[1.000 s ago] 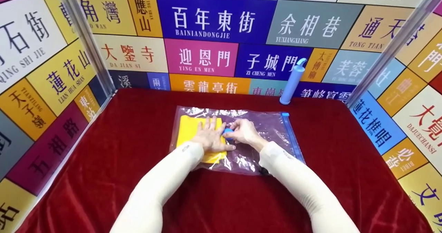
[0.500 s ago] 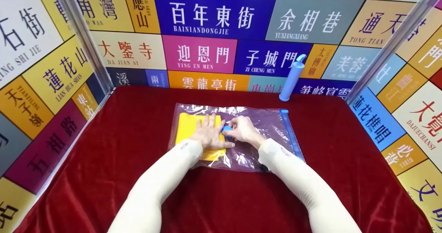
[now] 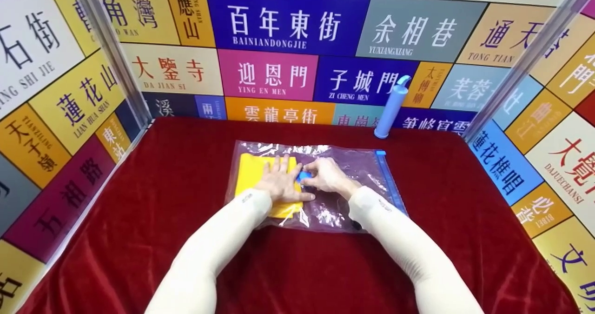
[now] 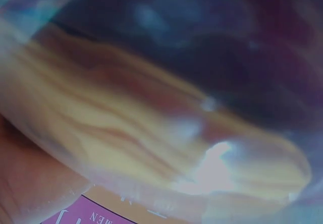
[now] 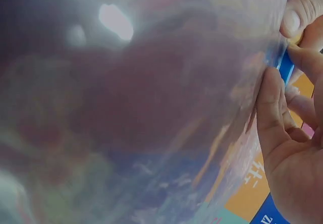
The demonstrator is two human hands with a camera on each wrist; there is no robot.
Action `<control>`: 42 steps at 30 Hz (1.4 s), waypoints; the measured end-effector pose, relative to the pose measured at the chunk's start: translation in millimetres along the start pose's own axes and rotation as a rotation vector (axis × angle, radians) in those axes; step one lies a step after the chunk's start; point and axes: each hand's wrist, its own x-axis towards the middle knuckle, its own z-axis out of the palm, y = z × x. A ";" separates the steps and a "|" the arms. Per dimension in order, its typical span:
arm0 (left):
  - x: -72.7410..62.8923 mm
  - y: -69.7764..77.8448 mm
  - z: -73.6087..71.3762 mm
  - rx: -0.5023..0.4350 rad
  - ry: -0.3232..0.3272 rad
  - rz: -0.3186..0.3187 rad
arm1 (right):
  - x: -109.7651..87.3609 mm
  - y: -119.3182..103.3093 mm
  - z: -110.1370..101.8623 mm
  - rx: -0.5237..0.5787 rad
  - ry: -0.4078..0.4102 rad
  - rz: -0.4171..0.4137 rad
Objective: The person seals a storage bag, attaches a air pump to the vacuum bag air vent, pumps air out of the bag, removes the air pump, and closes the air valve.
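Note:
A clear vacuum storage bag lies flat on the table, with a folded yellow cloth inside its left half. My left hand is spread over the cloth and presses on the bag, fingers straight, thumb along the cloth's right edge. Just right of it my right hand pinches the round blue valve cap between thumb and fingers. The right wrist view shows the right hand at the blue cap, the left thumb close above. Bag film fills most of the left wrist view, blurred.
A light blue hand pump stands upright at the back right of the dark red velvet tablecloth. The bag's blue zip edge runs along its right side. Colourful sign panels wall in the back and both sides.
Both hands keep their places on the bag. The right fingers have shifted slightly around the blue valve cap, and the head view has tilted a little.

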 end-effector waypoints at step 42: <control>-0.5 -0.7 -0.3 -0.010 0.000 -0.001 | -2.4 -2.0 3.2 0.118 0.014 0.123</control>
